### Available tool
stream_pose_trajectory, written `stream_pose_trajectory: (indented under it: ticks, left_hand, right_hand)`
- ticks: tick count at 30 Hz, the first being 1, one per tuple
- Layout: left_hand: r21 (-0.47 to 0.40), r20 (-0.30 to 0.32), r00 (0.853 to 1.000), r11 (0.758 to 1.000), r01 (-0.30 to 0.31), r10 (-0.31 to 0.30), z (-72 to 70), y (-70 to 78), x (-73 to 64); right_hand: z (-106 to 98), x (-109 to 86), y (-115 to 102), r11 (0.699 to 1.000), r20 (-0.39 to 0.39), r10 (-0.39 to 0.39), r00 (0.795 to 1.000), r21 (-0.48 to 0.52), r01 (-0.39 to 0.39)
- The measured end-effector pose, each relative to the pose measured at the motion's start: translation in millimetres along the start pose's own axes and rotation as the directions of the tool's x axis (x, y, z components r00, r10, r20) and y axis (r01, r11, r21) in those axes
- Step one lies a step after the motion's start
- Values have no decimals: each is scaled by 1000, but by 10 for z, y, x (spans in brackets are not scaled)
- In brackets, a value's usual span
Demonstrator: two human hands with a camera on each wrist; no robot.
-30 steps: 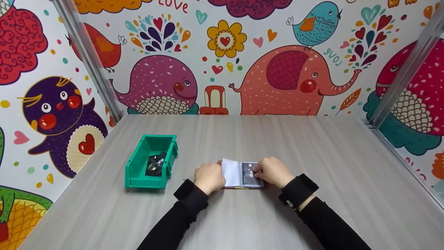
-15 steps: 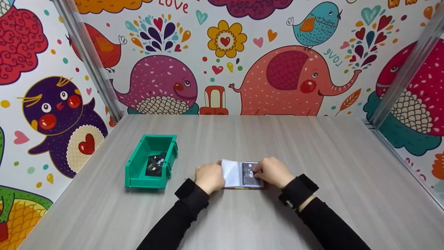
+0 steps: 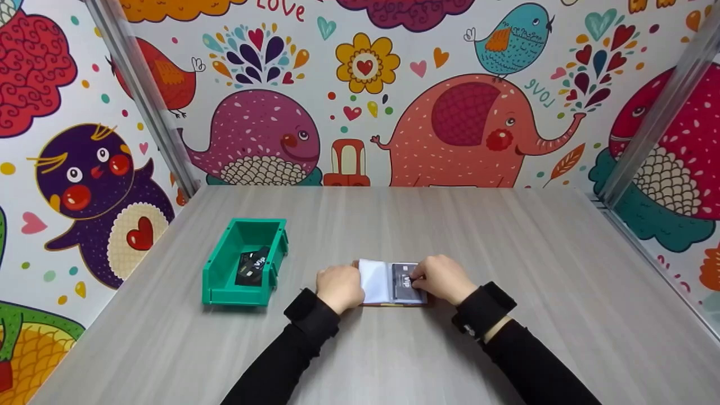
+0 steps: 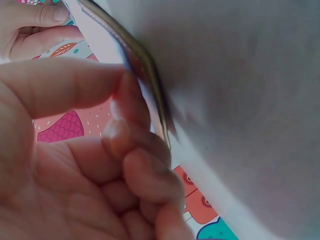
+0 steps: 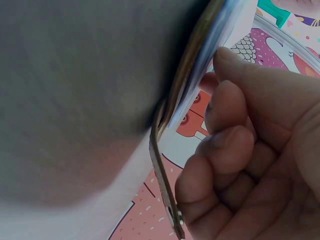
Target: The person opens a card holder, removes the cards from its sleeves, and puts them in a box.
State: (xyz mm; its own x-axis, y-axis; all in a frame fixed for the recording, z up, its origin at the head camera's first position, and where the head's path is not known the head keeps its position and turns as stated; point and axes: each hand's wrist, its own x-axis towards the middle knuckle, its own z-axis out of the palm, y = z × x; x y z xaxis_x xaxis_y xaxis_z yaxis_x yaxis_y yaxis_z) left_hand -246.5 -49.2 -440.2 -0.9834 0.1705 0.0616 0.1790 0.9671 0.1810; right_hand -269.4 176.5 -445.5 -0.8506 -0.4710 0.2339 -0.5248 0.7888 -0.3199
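Observation:
A small card holder (image 3: pixel 374 284) lies spread on the table, its clear plastic pages showing. My left hand (image 3: pixel 340 288) holds its left side, thumb and index finger meeting at the edge in the left wrist view. On the right-hand page is a black card (image 3: pixel 402 287) with "vip" in white letters. My right hand (image 3: pixel 444 279) pinches the card near its right edge, the other fingers curled under. In the right wrist view the holder's brown strap (image 5: pixel 164 185) with a metal snap hangs loose beside the fingers. The card's right end is hidden by my fingers.
A green plastic bin (image 3: pixel 216 281) stands to the left of the card holder, with several black cards (image 3: pixel 252 267) inside. The grey wood-grain table (image 3: pixel 450 219) reaches back to a wall (image 3: pixel 349 50) printed with cartoon animals. Metal posts (image 3: pixel 655 121) stand at the corners.
Hardly anything differs. Both hands stay in place on the card holder and the card; the raised left page lies slightly lower than a second ago.

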Motion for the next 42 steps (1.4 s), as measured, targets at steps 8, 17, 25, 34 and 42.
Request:
stream_pose_trajectory:
  ticks: [8,17,25,34,42]
  left_hand:
    - [9,49,998,1000,26,-26,-9,13,15]
    - [20,28,999,999,30,-31,-22,3,5]
    - [33,-10,1000,999,8,-8,1,5,2]
    - [24,-31,999,1000,10,-9,2,-6,8]
    - [40,-43,999,999,-12,14,-1,-1,-3]
  right_hand:
    - [0,-1,-10,1000,9,13,1000,4,-13]
    - [5,-1,1,1000,-4,-4,1000,-10,4]
    - [4,1,-7,1000,5,11,1000,0,-11]
    - [-1,0,-1,1000,4,9,1000,19,-9]
    - [-14,-15,23,1000,-15,-18,1000,20,18]
